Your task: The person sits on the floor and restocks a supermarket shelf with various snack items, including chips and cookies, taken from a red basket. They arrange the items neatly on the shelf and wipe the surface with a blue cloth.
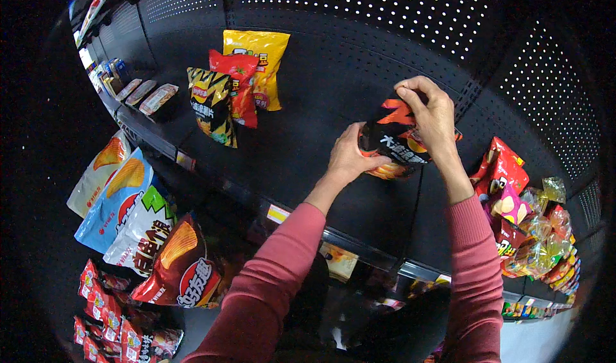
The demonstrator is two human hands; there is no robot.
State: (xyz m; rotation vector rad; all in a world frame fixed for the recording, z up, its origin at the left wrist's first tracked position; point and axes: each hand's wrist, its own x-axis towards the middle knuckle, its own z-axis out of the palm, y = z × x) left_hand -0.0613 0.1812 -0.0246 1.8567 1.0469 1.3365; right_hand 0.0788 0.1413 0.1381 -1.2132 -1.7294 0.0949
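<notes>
My left hand [353, 155] holds the left side of a black and orange potato chip bag [399, 144], thumb across its lower front. My right hand [429, 114] is at the bag's upper right, its thumb and index finger pinched together at the top edge. The bag is above the black metal shelf [308, 137], partly covered by both hands. Further left on the same shelf, a black and gold chip bag [211, 105] stands in front of a red chip bag [245, 84] and a yellow chip bag [269, 69].
Several flat packs [159, 98] lie at the shelf's far left. Red and purple snack bags [505, 170] and clear-wrapped packs [539, 228] crowd the right. Large chip bags [178, 267] and small red packets [110, 319] are lower left. A perforated back panel [365, 2] rises behind the shelf.
</notes>
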